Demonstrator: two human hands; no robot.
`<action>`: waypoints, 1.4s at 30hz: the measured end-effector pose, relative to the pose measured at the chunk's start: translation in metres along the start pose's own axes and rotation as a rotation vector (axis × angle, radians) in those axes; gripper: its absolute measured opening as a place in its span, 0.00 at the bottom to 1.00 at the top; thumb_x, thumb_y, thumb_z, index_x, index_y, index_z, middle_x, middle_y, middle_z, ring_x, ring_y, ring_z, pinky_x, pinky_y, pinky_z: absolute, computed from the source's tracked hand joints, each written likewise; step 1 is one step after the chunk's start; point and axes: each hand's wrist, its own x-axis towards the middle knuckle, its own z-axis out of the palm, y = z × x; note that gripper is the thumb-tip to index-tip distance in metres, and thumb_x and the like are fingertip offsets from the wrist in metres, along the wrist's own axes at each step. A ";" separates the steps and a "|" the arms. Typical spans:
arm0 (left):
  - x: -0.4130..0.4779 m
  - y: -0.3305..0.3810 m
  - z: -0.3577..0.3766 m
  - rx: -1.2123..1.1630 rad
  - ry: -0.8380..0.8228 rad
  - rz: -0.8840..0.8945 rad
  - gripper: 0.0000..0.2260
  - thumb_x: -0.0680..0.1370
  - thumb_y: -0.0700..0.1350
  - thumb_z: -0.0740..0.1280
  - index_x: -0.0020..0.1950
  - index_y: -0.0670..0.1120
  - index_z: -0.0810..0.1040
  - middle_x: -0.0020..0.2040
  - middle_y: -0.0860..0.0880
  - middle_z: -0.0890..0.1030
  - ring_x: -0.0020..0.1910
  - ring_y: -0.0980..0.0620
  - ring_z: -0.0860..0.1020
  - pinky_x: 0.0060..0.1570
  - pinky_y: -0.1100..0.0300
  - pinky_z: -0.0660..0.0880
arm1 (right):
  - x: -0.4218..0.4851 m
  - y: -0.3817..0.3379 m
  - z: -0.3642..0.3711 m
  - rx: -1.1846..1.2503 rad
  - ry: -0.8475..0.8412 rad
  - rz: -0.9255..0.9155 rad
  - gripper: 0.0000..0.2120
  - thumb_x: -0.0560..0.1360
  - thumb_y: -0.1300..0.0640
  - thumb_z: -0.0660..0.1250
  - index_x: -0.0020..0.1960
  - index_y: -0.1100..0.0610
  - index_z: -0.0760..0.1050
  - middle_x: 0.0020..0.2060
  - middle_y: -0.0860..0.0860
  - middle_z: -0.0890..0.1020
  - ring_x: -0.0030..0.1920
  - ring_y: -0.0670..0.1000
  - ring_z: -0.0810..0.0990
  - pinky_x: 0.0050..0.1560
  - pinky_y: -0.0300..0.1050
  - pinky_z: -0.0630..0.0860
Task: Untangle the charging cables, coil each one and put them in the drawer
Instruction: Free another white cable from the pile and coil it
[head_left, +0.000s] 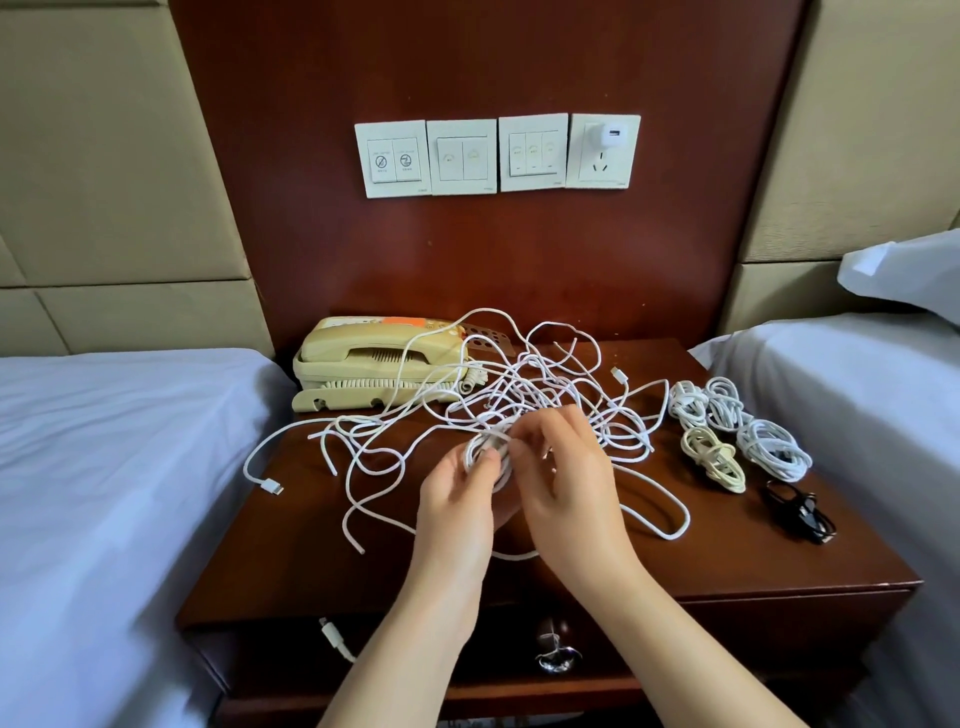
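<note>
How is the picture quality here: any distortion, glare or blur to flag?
Head view: wide-angle distortion slants the wall panels at both sides; light is soft and even, no harsh glare; the cables look slightly soft; the switch labels are too small to read.

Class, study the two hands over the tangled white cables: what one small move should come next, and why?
Probably the right hand winds another loop onto the small coil that the left hand holds. The coil looks unfinished: loose white cable lies around it on the nightstand, while finished bundles lie at the right.
</note>
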 end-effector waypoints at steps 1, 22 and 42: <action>-0.001 0.001 0.000 0.004 -0.017 -0.001 0.10 0.80 0.38 0.59 0.48 0.44 0.80 0.44 0.47 0.84 0.47 0.52 0.82 0.48 0.58 0.79 | 0.001 0.000 -0.003 0.025 0.006 0.018 0.05 0.75 0.62 0.64 0.44 0.53 0.73 0.42 0.44 0.73 0.43 0.42 0.74 0.42 0.31 0.69; -0.007 -0.013 0.025 0.355 -0.167 0.218 0.15 0.77 0.34 0.64 0.52 0.55 0.77 0.44 0.57 0.84 0.48 0.60 0.82 0.51 0.66 0.76 | 0.005 0.024 -0.065 0.082 -0.064 0.076 0.11 0.72 0.64 0.71 0.43 0.49 0.74 0.41 0.47 0.80 0.39 0.44 0.80 0.39 0.33 0.76; -0.009 -0.078 0.098 1.133 -0.426 0.636 0.12 0.78 0.51 0.62 0.54 0.45 0.77 0.53 0.51 0.78 0.54 0.51 0.72 0.58 0.56 0.67 | -0.010 0.079 -0.167 -0.470 -0.229 0.076 0.06 0.70 0.62 0.72 0.44 0.53 0.78 0.38 0.45 0.78 0.43 0.44 0.70 0.44 0.30 0.67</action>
